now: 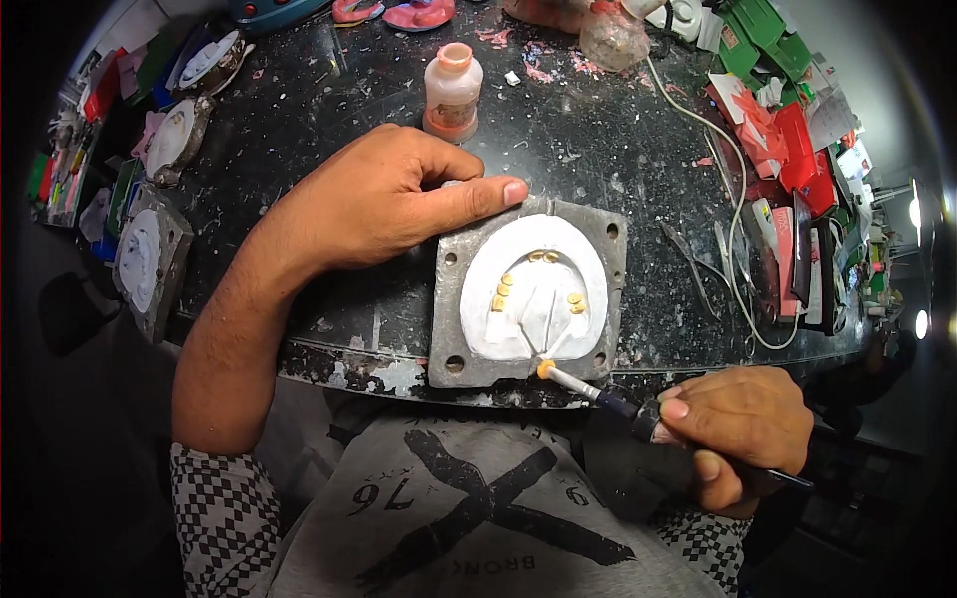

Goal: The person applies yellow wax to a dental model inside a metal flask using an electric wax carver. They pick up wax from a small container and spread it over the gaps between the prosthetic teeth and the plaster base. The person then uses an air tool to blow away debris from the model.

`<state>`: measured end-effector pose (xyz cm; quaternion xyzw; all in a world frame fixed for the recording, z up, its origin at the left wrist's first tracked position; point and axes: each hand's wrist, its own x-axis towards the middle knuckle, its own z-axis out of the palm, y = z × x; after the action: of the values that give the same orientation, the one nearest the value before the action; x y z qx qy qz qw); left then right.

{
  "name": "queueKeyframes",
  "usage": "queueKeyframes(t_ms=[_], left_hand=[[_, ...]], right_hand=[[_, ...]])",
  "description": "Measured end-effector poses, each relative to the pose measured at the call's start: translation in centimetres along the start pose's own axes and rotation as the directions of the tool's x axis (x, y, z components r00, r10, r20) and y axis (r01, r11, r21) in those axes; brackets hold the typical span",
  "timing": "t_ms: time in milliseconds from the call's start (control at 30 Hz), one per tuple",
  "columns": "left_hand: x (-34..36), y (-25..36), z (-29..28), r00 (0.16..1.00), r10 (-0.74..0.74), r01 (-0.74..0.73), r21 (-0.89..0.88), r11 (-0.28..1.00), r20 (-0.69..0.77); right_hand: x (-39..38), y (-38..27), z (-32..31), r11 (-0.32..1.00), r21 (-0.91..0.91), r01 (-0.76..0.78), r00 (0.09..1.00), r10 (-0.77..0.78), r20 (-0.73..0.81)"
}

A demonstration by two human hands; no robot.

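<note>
A grey metal dental flask half [445, 289] lies at the table's near edge, filled with white plaster [538, 309] in a horseshoe-shaped mould. Small gold-coloured teeth [501, 291] sit in the plaster in groups, and thin grooves fan out toward its near edge. My left hand [399, 199] grips the flask's far left corner, thumb on top, other fingers curled and partly hidden. In my right hand [743, 429] is a slim brush [573, 383], its orange-tinged tip at the flask's near rim. A dark ring-like piece [646, 421] shows around the brush by my right thumb.
Beyond my left hand stands an open bottle [454, 95] with pinkish residue. More flask halves with plaster [150, 254] line the left edge. On the right lie metal tweezers [691, 267], a white cable [738, 199] and red boxes [802, 159]. Pink scraps dot the black tabletop.
</note>
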<state>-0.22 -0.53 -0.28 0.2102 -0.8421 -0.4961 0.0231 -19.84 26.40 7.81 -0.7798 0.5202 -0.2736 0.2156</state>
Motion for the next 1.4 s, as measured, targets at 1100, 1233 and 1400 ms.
queueKeyframes(t_ms=[1100, 1233, 1400], left_hand=[[-0.3, 0.0, 0.1, 0.997, 0.074, -0.073, 0.026, 0.997, -0.024], [-0.5, 0.1, 0.0, 0.998, 0.053, -0.053, 0.017, 0.998, -0.026], [-0.5, 0.3, 0.1, 0.999, 0.043, -0.042, 0.04, 0.998, -0.03]], right_hand=[[4.1, 2.0, 3.3, 0.998, 0.049, 0.045, 0.956, -0.029, -0.293], [3.9, 2.4, 3.6, 0.999, 0.041, 0.03, 0.929, -0.012, -0.369], [3.5, 2.5, 3.4, 0.999, 0.02, -0.044, 0.897, 0.049, -0.44]])
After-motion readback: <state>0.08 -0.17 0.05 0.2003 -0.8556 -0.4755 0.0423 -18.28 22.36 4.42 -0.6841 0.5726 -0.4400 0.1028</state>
